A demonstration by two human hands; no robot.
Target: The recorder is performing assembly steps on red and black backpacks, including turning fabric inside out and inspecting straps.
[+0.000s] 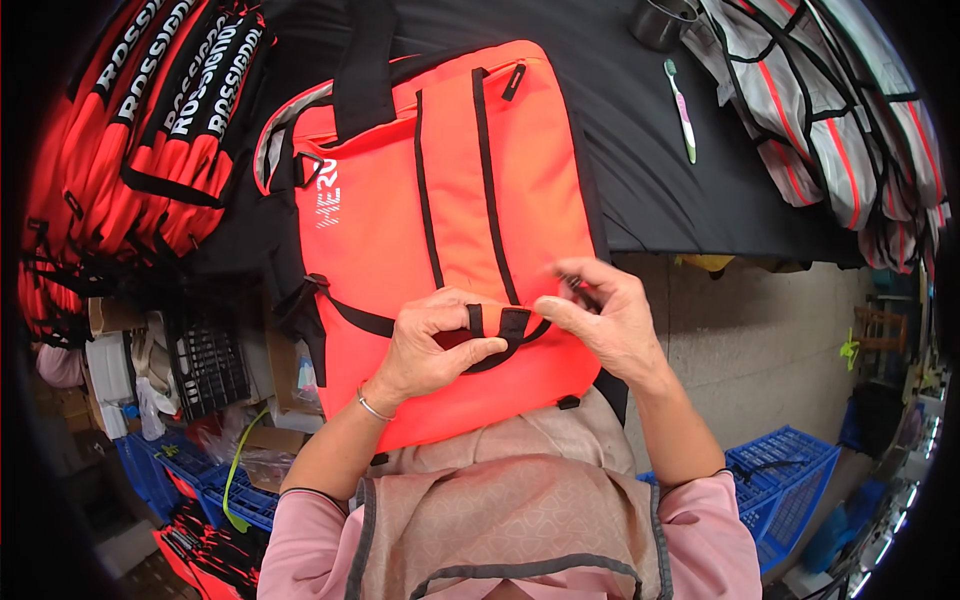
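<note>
A bright orange-red backpack [370,235] with black edging lies across the black-covered table and over my lap. Down its middle runs an orange shoulder strap [455,190] with black trim. At the strap's lower end, my left hand [425,345] pinches its black-edged tip [513,326] between thumb and fingers. Just to the right, my right hand [615,325] is curled around a small dark item, blurred and mostly hidden by the fingers. A narrow black webbing strap [360,318] crosses the bag toward my hands.
Folded orange-red bags [170,150] are stacked at the far left. Grey bags with orange stripes [820,120] lie at the far right, near a toothbrush [682,110] and a metal cup [660,22]. Blue plastic crates [790,480] stand on the floor either side of me.
</note>
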